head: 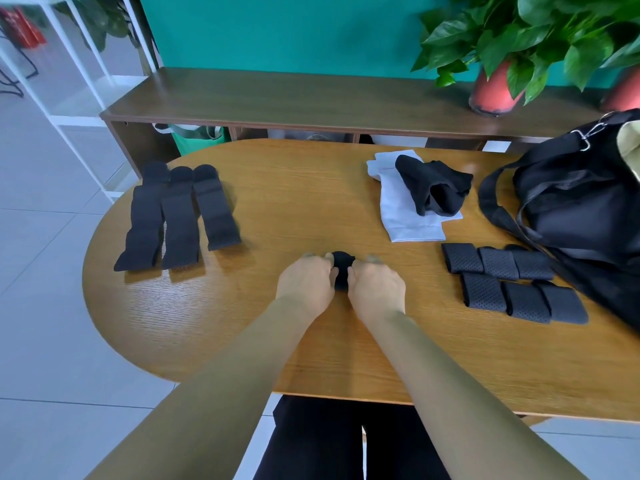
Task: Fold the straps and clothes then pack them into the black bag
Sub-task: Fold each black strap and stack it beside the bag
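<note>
At the middle of the oval wooden table (277,188), my left hand (306,280) and my right hand (375,287) grip one black strap (342,268) between them; most of it is hidden under my fingers. Three unfolded black straps (180,220) lie side by side at the table's left. Several folded black straps (512,282) sit in two rows at the right. A white cloth (405,209) lies at the back right with a crumpled black garment (433,185) on top. The black bag (581,209) stands open at the far right.
A low wooden bench (294,95) runs behind the table against a green wall, with two potted plants (498,88) at its right end. A green bag (197,140) sits under the bench. White shelving (69,81) stands at the left.
</note>
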`<action>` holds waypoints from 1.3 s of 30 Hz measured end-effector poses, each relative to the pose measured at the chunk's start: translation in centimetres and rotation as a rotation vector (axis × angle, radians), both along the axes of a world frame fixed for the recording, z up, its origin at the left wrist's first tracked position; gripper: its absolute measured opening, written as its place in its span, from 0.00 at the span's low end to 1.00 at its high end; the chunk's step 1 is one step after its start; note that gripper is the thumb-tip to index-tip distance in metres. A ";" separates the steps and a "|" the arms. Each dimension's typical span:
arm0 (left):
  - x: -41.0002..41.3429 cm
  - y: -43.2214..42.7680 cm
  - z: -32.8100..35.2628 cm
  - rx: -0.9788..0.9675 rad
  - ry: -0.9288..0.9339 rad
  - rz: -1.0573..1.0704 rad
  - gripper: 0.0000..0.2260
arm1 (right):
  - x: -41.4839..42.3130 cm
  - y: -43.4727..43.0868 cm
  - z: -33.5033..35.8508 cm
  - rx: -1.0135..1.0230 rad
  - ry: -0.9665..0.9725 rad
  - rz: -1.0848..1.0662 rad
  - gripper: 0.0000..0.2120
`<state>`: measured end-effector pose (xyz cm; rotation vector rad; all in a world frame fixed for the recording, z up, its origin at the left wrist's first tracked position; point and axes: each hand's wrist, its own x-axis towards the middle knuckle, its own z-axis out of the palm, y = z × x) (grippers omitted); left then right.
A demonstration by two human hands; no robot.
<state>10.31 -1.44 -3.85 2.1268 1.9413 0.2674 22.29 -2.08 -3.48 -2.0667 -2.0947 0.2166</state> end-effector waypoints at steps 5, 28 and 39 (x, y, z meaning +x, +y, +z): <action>0.0 -0.4 0.0 -0.002 -0.240 0.104 0.14 | 0.1 -0.1 -0.1 -0.033 0.269 -0.136 0.12; 13.4 -2.0 4.7 -0.058 -0.855 0.111 0.08 | 12.9 -2.9 3.6 0.173 0.980 -0.559 0.09; 24.8 -0.6 5.0 -0.236 -0.774 -0.113 0.18 | 25.4 -1.6 4.3 0.202 0.893 -0.714 0.09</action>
